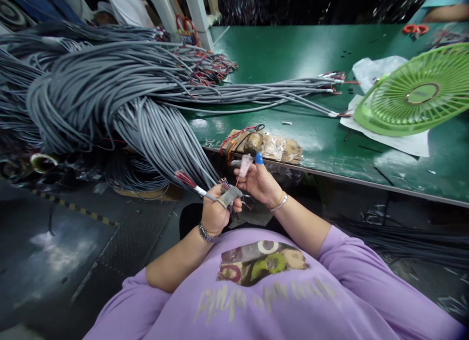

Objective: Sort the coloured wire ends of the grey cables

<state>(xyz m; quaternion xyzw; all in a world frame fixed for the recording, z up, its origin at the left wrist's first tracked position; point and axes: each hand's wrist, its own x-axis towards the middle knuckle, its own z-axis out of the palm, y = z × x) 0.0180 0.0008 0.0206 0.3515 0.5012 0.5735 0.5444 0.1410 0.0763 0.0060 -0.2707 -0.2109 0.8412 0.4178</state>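
Holding a grey cable end (205, 193) at 6 o'clock below the bench (293, 56), my left hand (216, 214) is closed around it; the right hand (261, 183) pinches thin wires (240, 176), too small to see clearly.

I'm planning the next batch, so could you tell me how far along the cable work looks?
Looks done: a bundle of grey cables lies on the green table, coloured wire ends bared. In hand: the left hand grips one grey cable end, and the right hand, fingertips covered, works its fine wires. Left: the big grey cable heap suggests plenty remains.
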